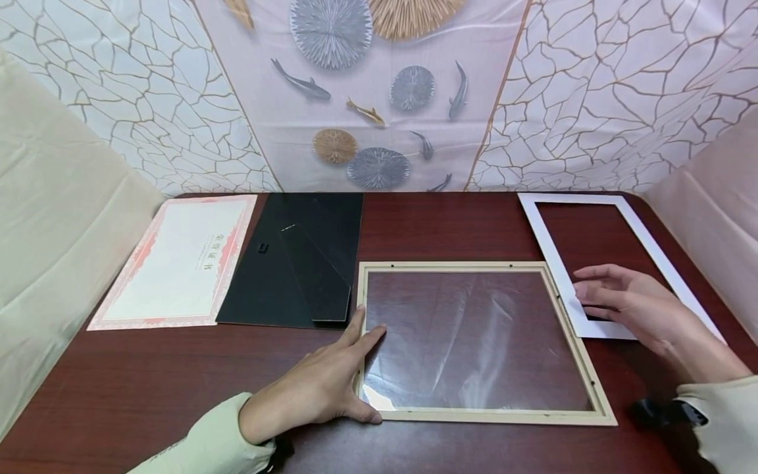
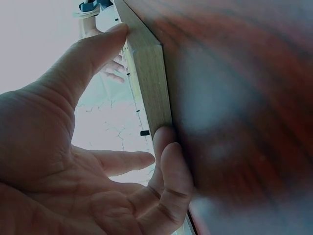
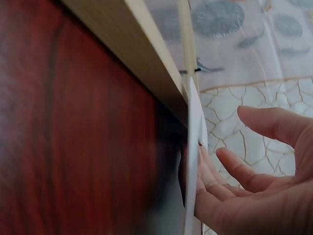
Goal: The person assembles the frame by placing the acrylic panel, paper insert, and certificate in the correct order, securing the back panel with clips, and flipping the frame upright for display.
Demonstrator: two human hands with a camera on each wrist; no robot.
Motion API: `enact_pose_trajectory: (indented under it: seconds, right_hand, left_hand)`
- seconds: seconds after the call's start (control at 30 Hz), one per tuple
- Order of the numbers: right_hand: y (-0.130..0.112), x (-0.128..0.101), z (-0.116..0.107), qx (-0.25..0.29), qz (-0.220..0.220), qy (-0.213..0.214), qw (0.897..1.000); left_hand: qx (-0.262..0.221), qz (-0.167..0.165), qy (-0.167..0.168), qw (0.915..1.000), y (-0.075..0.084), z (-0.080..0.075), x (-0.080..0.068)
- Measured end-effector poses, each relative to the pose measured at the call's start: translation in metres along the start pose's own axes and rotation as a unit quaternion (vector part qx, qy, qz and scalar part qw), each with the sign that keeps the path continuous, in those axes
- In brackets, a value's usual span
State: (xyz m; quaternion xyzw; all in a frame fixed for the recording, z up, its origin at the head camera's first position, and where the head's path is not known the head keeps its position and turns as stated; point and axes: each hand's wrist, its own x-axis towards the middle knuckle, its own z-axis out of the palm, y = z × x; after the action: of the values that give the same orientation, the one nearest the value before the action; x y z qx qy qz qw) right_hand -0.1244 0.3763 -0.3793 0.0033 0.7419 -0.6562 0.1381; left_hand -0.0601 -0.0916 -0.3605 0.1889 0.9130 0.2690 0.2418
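A pale wooden picture frame (image 1: pixel 494 417) with a clear sheet (image 1: pixel 456 342) across it lies on the table. My left hand (image 1: pixel 320 385) holds its near left corner, thumb at the near edge and fingers at the left side. In the left wrist view, the fingers bend against the frame's side (image 2: pixel 151 85). To the right lies a white mat board (image 1: pixel 654 247) with a rectangular opening, its left border right by the frame. Over its near left part hovers my right hand (image 1: pixel 642 306), fingers spread; in the right wrist view the lower fingers come close to the mat board (image 3: pixel 192 181).
A black backing board (image 1: pixel 249 296) with a fold-flat stand (image 1: pixel 316 283) lies at the left. Beside it is a certificate sheet (image 1: pixel 172 263) with a pink border. Patterned cloth (image 1: pixel 379 99) rises behind the dark red table (image 1: pixel 177 395), and plain cloth flanks both sides.
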Motion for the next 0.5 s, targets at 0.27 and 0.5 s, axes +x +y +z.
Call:
enact_pose_trajectory:
  seconds: [0.27,0.5]
  right_hand:
    - [-0.008,-0.003,0.032,-0.325,-0.024,0.103,0.94]
    - [-0.013,-0.008,0.044,-0.406,-0.05,0.125,0.904]
  left_hand:
    - [0.001,-0.003,0.0,1.0,0.0,0.0,0.0]
    - [0.003,-0.003,0.004,1.0,0.0,0.001,0.0]
